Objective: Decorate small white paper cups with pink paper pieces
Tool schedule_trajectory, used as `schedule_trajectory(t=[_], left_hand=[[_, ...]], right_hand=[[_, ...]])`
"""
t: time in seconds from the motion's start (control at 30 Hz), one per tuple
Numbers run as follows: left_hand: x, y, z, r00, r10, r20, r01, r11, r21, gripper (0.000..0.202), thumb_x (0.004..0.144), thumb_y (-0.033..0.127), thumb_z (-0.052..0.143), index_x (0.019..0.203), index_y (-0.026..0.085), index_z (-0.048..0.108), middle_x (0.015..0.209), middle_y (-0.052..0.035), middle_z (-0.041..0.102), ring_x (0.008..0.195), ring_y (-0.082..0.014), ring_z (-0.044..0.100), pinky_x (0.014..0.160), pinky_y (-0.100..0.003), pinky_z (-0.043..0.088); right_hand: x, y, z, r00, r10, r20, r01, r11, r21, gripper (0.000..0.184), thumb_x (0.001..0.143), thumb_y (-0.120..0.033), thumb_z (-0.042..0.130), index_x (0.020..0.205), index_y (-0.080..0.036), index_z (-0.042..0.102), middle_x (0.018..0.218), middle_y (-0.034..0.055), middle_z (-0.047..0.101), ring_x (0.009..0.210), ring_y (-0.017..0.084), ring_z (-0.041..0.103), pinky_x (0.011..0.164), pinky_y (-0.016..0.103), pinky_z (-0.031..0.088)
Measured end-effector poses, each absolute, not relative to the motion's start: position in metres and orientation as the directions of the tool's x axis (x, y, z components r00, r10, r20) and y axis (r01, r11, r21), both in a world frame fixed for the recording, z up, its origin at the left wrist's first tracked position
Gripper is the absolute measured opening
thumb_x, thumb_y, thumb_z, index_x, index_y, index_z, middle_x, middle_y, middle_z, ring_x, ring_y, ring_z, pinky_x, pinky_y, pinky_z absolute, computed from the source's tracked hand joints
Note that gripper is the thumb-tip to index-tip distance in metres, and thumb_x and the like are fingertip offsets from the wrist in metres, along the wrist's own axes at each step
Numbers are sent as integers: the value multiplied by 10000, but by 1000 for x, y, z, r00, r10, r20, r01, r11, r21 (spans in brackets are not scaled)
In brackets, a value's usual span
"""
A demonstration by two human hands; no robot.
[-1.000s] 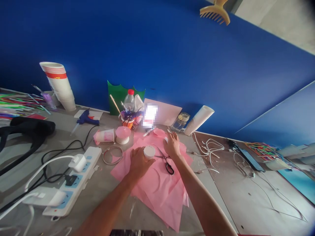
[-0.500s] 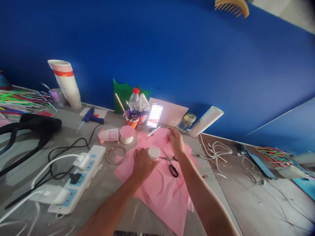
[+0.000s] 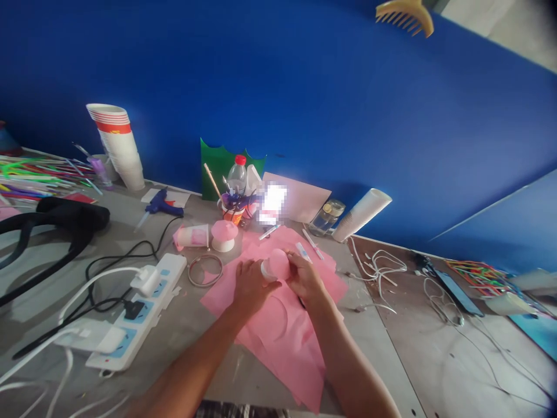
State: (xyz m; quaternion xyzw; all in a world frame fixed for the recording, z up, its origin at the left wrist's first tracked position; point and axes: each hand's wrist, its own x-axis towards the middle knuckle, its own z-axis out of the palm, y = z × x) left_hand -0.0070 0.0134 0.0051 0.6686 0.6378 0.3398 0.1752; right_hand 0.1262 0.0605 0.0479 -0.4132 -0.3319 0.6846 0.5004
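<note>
My left hand (image 3: 252,285) grips a small white cylinder (image 3: 268,270) on the pink paper sheets (image 3: 265,325). My right hand (image 3: 305,280) presses a rounded piece of pink paper (image 3: 277,264) over the cylinder's end, so both hands meet there. Under my right wrist, the black handle of the scissors (image 3: 301,302) barely shows, and the rest is hidden. A pink-topped white spool (image 3: 224,235) stands beyond my left hand, next to a wire ring (image 3: 205,270).
A power strip (image 3: 139,310) with plugs and black cables lies left of the paper. Behind stand a blue glue gun (image 3: 163,204), a plastic bottle (image 3: 237,177) and stacked paper cups (image 3: 117,151). White cables (image 3: 378,270) lie on the right.
My right hand has moved down-left to the white cylinder, and pink paper now covers its end. The scissors, visible before, are now almost hidden beneath my right wrist.
</note>
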Motion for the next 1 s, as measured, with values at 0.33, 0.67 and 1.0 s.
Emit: schedule_trajectory(t=[0.33,0.67,1.0], left_hand=[[-7,14,3,-69,976,205,715,-95,693,468,651,432,744,1016,204,562,1053,-91,643,1129,-313,505,1008,-485,273],[-7,13,3,-54,977,207,737,-101,668,485,669,412,747,1040,175,543,1081,-108,636,1150,-314,496,1027,-486,269],[-7,12,5,-50,977,207,726,-107,680,460,663,399,753,1020,187,557,1036,-73,648,1108,-301,506,1013,-473,277]], right_hand=[[119,58,40,-27,980,-197,-359,-194,-913,213,570,-277,677,764,-187,665,748,15,639,699,158,563,631,277,461],[106,54,42,101,973,-206,-254,-175,-951,204,575,-276,682,753,-186,641,699,-7,586,628,123,524,571,244,432],[99,52,43,134,966,-221,-167,-198,-966,235,597,-292,656,792,-168,615,700,-8,570,629,123,507,558,240,410]])
